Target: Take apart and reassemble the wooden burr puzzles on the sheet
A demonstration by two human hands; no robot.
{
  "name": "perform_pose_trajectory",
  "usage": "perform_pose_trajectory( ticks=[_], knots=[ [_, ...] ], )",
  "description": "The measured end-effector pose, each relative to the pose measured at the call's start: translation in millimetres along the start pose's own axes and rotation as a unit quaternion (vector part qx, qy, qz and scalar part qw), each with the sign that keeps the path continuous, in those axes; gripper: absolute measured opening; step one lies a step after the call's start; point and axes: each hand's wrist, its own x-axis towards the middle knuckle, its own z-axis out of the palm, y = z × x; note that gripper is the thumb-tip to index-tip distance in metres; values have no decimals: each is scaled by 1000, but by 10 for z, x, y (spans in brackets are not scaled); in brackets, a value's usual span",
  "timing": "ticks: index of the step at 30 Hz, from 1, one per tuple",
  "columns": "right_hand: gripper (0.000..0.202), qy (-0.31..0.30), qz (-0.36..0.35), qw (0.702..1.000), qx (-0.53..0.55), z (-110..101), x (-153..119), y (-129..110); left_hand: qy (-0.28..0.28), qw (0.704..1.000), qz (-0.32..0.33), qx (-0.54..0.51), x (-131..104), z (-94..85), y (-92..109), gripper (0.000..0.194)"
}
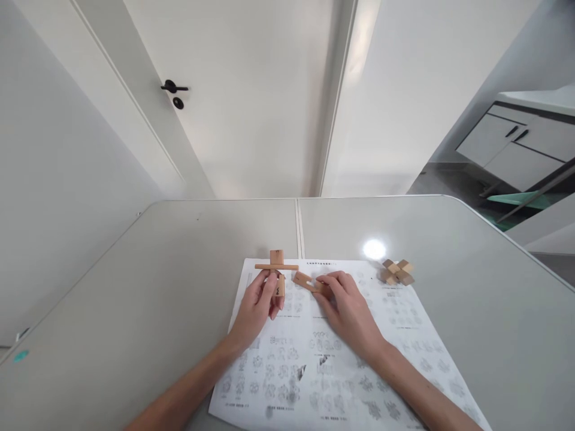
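Near the top edge of a printed sheet (309, 326), my left hand (258, 302) is closed around crossed flat wooden pieces (277, 258), one of them lying crosswise above the fingers. Dark marks show on two of these pieces. Just to the right, my right hand (345, 302) pinches the right end of a single flat wooden piece (303, 280) with a notch in it. A small gap separates that piece from the ones in my left hand. The fingers partly hide the held pieces.
An assembled wooden cross-shaped block (398, 272) sits at the sheet's upper right corner. The sheet lies on a grey table (179, 287) with a seam down its middle. Beyond stand a white door (251, 90) and, at right, a white cabinet (507, 134).
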Motion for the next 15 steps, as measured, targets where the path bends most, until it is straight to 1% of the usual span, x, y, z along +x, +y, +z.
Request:
perform_pose_trajectory(
  ticks=[2, 4, 7, 9, 12, 14, 15],
  knots=[
    [16, -5, -8, 1000, -2, -9, 12, -12, -2, 1000, 3, 0, 1, -1, -2, 37],
    [20, -7, -11, 1000, -6, -21, 25, -31, -3, 1000, 4, -1, 1, -3, -5, 37],
    [24, -3, 5, 1000, 5, -42, 37, -62, -3, 1000, 1, -4, 0, -3, -8, 38],
    [25, 6, 33, 999, 31, -61, 43, -75, -1, 1000, -3, -4, -2, -1, -6, 39],
    [28, 24, 92, 991, 96, -105, 66, -83, 1, 1000, -4, -4, -6, 2, 6, 40],
    [32, 24, 149, 975, 160, -143, 94, -88, -2, 1000, -5, -5, -8, 2, 20, 39],
    [34, 16, 180, 963, 199, -162, 109, -93, -6, 1000, -5, -6, -10, 0, 29, 38]
  ],
)
